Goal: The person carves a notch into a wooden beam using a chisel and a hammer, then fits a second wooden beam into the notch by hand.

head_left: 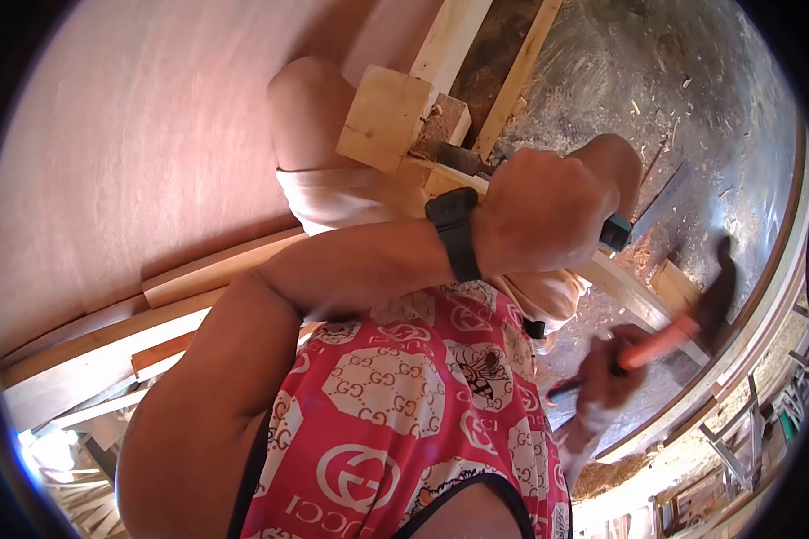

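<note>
My left hand [544,211], with a black band on its wrist, is closed round a black-ended tool handle [616,233]; the rest of the tool is mostly hidden by the fist. Beside that hand lies pale timber with a square block [385,117], and a dark metal piece [458,158] rests against the wood near some shavings. Lower right, my right hand [609,370] is wrapped round the orange and black handle of a hammer [661,346]. The hammer's dark head is blurred and points to the upper right.
A large reddish wooden panel [135,153] fills the left side. My bent knees flank the timber. Wood chips lie on the dark, worn surface [620,72] at the upper right. A curved rim [768,269] bounds it, with clamps [737,449] and tools beyond. Boards [90,359] lie at the lower left.
</note>
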Demonstrator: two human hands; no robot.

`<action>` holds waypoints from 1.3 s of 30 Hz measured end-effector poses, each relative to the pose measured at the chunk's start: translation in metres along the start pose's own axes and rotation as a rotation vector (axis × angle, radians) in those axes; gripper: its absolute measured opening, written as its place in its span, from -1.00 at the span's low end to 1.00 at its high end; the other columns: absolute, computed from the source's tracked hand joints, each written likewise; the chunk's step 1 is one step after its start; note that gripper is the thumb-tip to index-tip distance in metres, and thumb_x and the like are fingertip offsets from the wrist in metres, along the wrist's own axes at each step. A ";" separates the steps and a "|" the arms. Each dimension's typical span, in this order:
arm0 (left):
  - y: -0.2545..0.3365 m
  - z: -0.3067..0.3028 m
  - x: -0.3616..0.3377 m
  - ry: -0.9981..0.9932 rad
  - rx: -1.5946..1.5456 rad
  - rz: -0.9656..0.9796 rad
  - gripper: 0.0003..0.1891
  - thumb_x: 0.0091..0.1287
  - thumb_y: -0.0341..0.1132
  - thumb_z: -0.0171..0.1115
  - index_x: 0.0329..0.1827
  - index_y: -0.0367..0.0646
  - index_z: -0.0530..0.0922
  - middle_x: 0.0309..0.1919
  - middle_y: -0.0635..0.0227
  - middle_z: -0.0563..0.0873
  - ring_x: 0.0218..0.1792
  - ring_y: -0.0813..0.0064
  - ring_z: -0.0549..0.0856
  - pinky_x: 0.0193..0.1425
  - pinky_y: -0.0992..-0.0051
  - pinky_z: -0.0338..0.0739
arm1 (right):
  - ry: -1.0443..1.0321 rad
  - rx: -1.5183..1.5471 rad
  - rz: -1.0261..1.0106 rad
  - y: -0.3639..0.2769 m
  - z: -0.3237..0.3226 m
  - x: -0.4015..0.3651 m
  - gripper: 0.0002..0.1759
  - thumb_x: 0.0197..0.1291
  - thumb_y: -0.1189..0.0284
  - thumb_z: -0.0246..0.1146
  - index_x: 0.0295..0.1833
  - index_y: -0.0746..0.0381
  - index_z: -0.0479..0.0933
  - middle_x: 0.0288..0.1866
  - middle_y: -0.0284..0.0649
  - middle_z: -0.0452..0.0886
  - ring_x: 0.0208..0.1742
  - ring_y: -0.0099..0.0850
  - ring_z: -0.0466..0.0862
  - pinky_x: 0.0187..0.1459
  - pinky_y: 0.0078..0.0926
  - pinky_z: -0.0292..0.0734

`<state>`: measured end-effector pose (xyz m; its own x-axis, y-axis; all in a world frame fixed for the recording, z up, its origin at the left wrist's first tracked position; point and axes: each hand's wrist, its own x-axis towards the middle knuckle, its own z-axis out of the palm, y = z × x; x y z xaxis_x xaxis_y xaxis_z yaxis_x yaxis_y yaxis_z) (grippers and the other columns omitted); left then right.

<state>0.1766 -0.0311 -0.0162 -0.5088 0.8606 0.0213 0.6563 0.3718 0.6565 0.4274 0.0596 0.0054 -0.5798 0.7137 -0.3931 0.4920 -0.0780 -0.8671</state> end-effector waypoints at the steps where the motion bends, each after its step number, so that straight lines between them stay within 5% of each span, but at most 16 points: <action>1: -0.001 0.000 0.000 0.017 -0.001 -0.008 -0.89 -0.03 -0.33 0.38 -0.45 -0.12 0.67 -0.57 0.17 0.70 -0.49 0.06 0.74 -0.43 0.11 0.59 | 0.071 0.253 -0.047 -0.009 -0.001 0.000 -0.74 0.23 0.66 0.32 0.02 0.33 0.50 -0.56 -0.34 0.50 -0.53 -0.60 0.52 -0.45 -0.69 0.35; 3: -0.004 0.002 -0.001 0.022 -0.012 -0.001 -0.90 -0.02 -0.33 0.38 -0.45 -0.11 0.67 -0.57 0.16 0.70 -0.50 0.06 0.74 -0.43 0.11 0.59 | 0.086 0.352 -0.144 0.001 0.009 0.003 -0.76 0.26 0.65 0.30 -0.03 0.23 0.44 -0.57 -0.38 0.45 -0.63 -0.64 0.42 -0.58 -0.65 0.27; 5: -0.005 0.005 -0.002 0.027 -0.025 0.016 -0.90 -0.02 -0.33 0.38 -0.46 -0.11 0.67 -0.58 0.16 0.69 -0.50 0.06 0.74 -0.43 0.11 0.59 | -0.205 -0.492 -0.382 0.031 0.028 0.009 -0.76 0.25 0.65 0.32 -0.02 0.25 0.46 -0.53 -0.38 0.47 -0.61 -0.63 0.44 -0.55 -0.64 0.31; 9: -0.004 0.006 -0.001 -0.039 0.065 -0.045 -0.88 0.00 -0.30 0.40 -0.45 -0.12 0.67 -0.57 0.15 0.69 -0.51 0.06 0.74 -0.43 0.12 0.59 | -0.147 -0.276 -0.003 0.021 0.002 0.003 -0.69 0.24 0.66 0.34 0.05 0.26 0.48 -0.54 -0.42 0.44 -0.61 -0.65 0.43 -0.56 -0.65 0.29; 13: -0.007 0.005 -0.001 -0.010 0.052 0.005 -0.84 -0.01 -0.25 0.44 -0.45 -0.10 0.67 -0.59 0.15 0.69 -0.53 0.05 0.73 -0.44 0.12 0.59 | 0.130 0.338 -0.122 0.004 0.004 0.005 -0.71 0.25 0.71 0.13 0.07 0.29 0.39 -0.63 -0.40 0.38 -0.69 -0.64 0.36 -0.67 -0.66 0.21; 14: -0.009 0.005 -0.002 -0.006 0.055 0.004 -0.84 -0.01 -0.25 0.44 -0.45 -0.10 0.67 -0.59 0.15 0.69 -0.53 0.05 0.73 -0.44 0.12 0.59 | 0.123 0.238 0.034 0.025 0.008 0.003 -0.65 0.22 0.69 0.19 0.11 0.27 0.38 -0.60 -0.38 0.41 -0.64 -0.60 0.38 -0.60 -0.62 0.29; 15: -0.010 0.006 -0.005 -0.019 0.046 -0.009 -0.83 -0.02 -0.24 0.46 -0.46 -0.10 0.67 -0.60 0.15 0.69 -0.53 0.05 0.73 -0.44 0.12 0.59 | -0.030 -0.068 -0.367 0.040 0.028 0.005 -0.65 0.19 0.66 0.33 0.08 0.27 0.47 -0.51 -0.34 0.49 -0.55 -0.53 0.44 -0.48 -0.55 0.39; 17: -0.009 0.004 -0.003 -0.026 0.043 -0.012 -0.82 -0.03 -0.23 0.47 -0.48 -0.11 0.66 -0.60 0.16 0.68 -0.54 0.05 0.73 -0.44 0.12 0.58 | -0.257 -0.418 -0.158 0.015 0.033 0.004 -0.76 0.21 0.63 0.37 -0.02 0.27 0.56 -0.48 -0.18 0.61 -0.43 -0.42 0.64 -0.38 -0.43 0.48; 23: -0.009 0.006 -0.008 -0.004 0.051 -0.011 -0.81 -0.04 -0.23 0.46 -0.48 -0.13 0.66 -0.61 0.14 0.68 -0.54 0.04 0.72 -0.45 0.10 0.57 | 0.077 0.261 -0.023 0.004 0.007 -0.002 -0.69 0.24 0.67 0.32 0.04 0.23 0.45 -0.54 -0.42 0.44 -0.57 -0.66 0.42 -0.52 -0.66 0.28; 25: -0.009 0.004 -0.007 -0.033 0.093 -0.008 -0.82 -0.04 -0.24 0.45 -0.48 -0.12 0.66 -0.61 0.14 0.67 -0.55 0.04 0.72 -0.45 0.10 0.57 | 0.012 -0.247 -0.373 0.064 0.031 0.006 -0.76 0.26 0.61 0.35 -0.03 0.25 0.48 -0.51 -0.41 0.45 -0.50 -0.61 0.43 -0.44 -0.59 0.33; 26: -0.008 0.006 -0.010 -0.035 0.094 -0.004 -0.82 -0.04 -0.24 0.45 -0.48 -0.12 0.66 -0.61 0.14 0.67 -0.55 0.04 0.72 -0.45 0.10 0.57 | -0.268 -0.324 -0.048 0.015 0.043 -0.001 -0.79 0.23 0.62 0.40 -0.11 0.27 0.50 -0.47 -0.41 0.46 -0.43 -0.58 0.43 -0.37 -0.51 0.39; 31: -0.013 0.007 -0.013 0.060 0.086 0.073 -0.79 -0.02 -0.19 0.46 -0.50 -0.10 0.63 -0.61 0.17 0.65 -0.51 0.09 0.71 -0.44 0.12 0.56 | -0.202 -0.090 0.139 -0.004 0.006 0.004 -0.68 0.28 0.69 0.29 0.12 0.32 0.47 -0.52 -0.33 0.53 -0.49 -0.63 0.51 -0.44 -0.61 0.36; 34: -0.015 0.008 -0.015 0.020 0.111 0.050 -0.75 -0.01 -0.16 0.48 -0.45 -0.09 0.63 -0.58 0.20 0.64 -0.45 0.11 0.71 -0.38 0.15 0.56 | -0.126 0.187 0.018 0.013 0.017 0.001 -0.73 0.29 0.72 0.24 0.06 0.31 0.46 -0.60 -0.37 0.47 -0.59 -0.54 0.54 -0.52 -0.54 0.39; 35: -0.017 0.008 -0.017 0.022 0.111 0.051 -0.75 -0.01 -0.16 0.48 -0.45 -0.09 0.63 -0.58 0.20 0.64 -0.45 0.11 0.71 -0.38 0.15 0.56 | -0.163 -0.197 -0.244 0.045 0.025 0.003 -0.75 0.24 0.71 0.26 0.01 0.30 0.51 -0.65 -0.38 0.45 -0.67 -0.36 0.54 -0.55 -0.43 0.43; 37: -0.023 0.010 -0.019 0.091 -0.039 0.076 -0.71 -0.01 -0.12 0.51 -0.40 -0.09 0.63 -0.53 0.23 0.65 -0.41 0.11 0.70 -0.32 0.19 0.57 | -0.475 -0.373 -0.185 0.000 0.037 0.005 -0.71 0.23 0.68 0.29 0.04 0.25 0.49 -0.45 -0.31 0.54 -0.39 -0.55 0.57 -0.42 -0.58 0.41; 39: -0.023 0.006 -0.021 0.121 0.004 0.097 -0.70 0.00 -0.10 0.52 -0.40 -0.09 0.62 -0.51 0.24 0.65 -0.38 0.12 0.70 -0.28 0.20 0.57 | -0.475 -0.299 -0.078 -0.005 0.028 0.003 -0.67 0.17 0.69 0.32 0.04 0.27 0.49 -0.42 -0.33 0.55 -0.43 -0.55 0.58 -0.45 -0.62 0.40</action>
<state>0.1756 -0.0554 -0.0363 -0.5060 0.8445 0.1757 0.7078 0.2901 0.6441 0.4050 0.0425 0.0004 -0.8161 0.3129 -0.4859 0.5587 0.2121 -0.8018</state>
